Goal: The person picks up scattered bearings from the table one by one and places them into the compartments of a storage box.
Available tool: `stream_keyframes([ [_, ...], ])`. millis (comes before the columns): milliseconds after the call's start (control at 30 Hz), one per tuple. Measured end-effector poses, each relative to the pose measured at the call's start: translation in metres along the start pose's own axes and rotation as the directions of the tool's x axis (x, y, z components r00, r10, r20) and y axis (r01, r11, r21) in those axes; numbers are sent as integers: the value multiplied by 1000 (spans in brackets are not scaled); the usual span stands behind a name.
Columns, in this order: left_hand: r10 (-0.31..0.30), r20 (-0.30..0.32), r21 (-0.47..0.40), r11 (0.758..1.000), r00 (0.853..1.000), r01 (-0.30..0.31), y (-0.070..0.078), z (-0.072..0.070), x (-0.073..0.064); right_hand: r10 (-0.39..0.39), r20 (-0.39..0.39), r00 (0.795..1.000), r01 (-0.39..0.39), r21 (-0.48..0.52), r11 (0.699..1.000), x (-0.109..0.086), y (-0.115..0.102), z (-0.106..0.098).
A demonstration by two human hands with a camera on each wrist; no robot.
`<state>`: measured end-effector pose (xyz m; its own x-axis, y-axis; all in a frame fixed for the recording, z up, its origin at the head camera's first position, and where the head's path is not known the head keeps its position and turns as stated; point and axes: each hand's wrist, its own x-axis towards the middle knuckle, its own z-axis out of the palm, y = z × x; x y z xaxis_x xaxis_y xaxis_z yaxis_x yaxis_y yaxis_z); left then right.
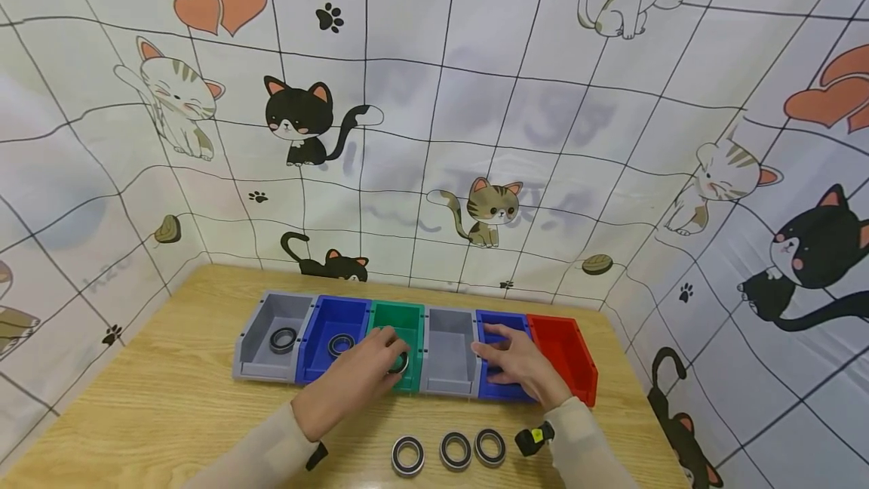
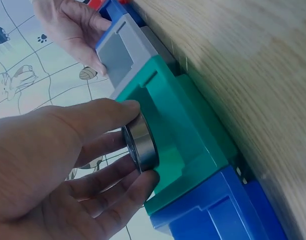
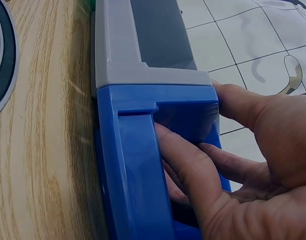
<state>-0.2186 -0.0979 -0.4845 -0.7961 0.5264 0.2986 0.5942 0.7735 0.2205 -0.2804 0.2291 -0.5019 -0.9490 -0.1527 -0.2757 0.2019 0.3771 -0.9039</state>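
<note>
My left hand [image 1: 363, 372] pinches a ball bearing [image 2: 142, 142] between thumb and fingertips. The bearing stands on edge at the mouth of the green bin [image 2: 193, 132], partly covered by the fingers. My right hand [image 1: 519, 361] reaches over the right blue bin [image 1: 505, 392]. In the right wrist view its fingers [image 3: 190, 160] dip into this bin, spread apart, with no bearing showing between them. Another digit lies at the corner by the grey bin [image 3: 153, 75]. The tips inside the bin are partly hidden.
Six bins stand in a row, ending with a red bin [image 1: 566, 361]. One bearing [image 1: 283, 339] lies in the left grey bin, another bearing [image 1: 341, 345] in the left blue bin. Three bearings [image 1: 455, 450] lie on the wooden table [image 1: 170, 413]. A cat-print curtain [image 1: 407, 134] hangs behind.
</note>
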Motion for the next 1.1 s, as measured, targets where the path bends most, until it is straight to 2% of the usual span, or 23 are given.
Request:
stream_keyframes([
  [233,-30,9,63,998,999,30,-3,12,15,-5,8,1000,5,-8,1000,-1,-1,1],
  [400,-59,40,106,993,997,55,-7,22,24,-13,19,1000,13,0,1000,-1,0,1],
  [733,-105,58,228,970,993,89,-9,39,37,-17,3,1000,17,-10,1000,-2,-1,2],
  [800,-73,19,272,960,997,65,-17,53,39,-14,-1,1000,14,-15,1000,-3,-1,2],
  [967,-69,13,320,946,998,61,-19,59,41,-8,-4,1000,8,-17,1000,-3,-2,2],
  [1033,-89,26,312,947,996,76,-15,54,41,-7,-3,1000,7,-17,1000,-3,-3,1],
  [1100,-74,3,308,949,997,70,-24,65,42,-11,0,1000,11,-19,1000,-3,-3,1],
])
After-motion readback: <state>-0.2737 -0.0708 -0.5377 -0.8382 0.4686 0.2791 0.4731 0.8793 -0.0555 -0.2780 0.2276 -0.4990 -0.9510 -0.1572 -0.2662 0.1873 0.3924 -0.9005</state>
